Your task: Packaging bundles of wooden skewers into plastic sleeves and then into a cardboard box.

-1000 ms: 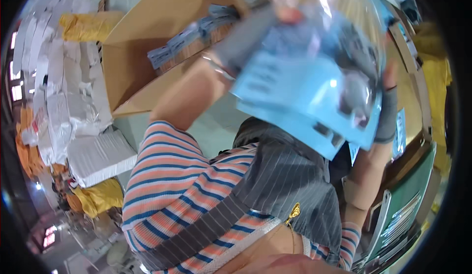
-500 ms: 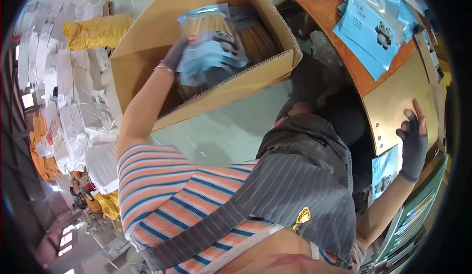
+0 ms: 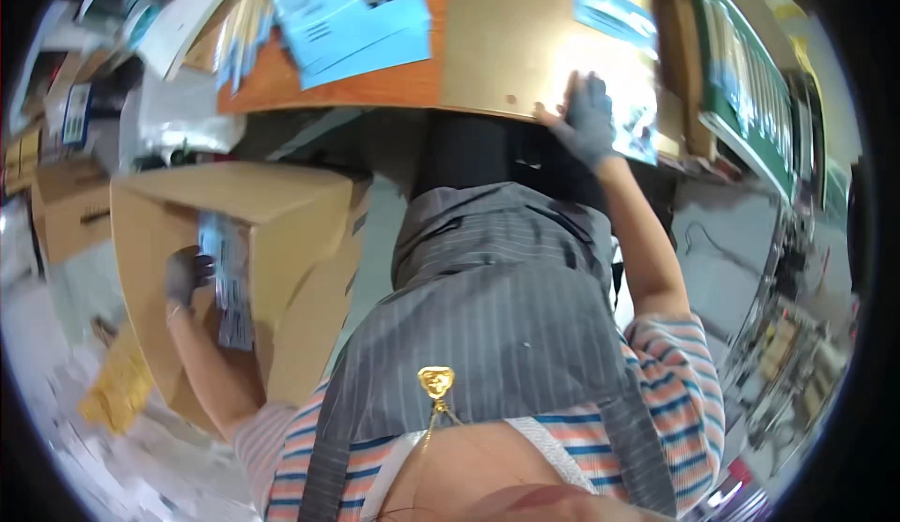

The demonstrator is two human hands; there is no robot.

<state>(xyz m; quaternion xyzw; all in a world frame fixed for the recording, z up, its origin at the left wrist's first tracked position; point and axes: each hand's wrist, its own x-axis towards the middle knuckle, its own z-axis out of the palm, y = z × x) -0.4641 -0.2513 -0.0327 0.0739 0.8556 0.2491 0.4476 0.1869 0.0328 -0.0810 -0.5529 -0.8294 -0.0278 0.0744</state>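
"Status from your end?"

"Right hand lies fingers spread at the near left edge of a blue packet on the gold board. Left hand, curled, is inside the cardboard carton, beside the packet row; whether it pinches one, I can't tell."

"Best handling?"

"I'd keep the row's edges flush, pressing lightly."

"Orientation?"

"Board packet: long axis roughly away from the body, blue band far end. Row runs likewise."
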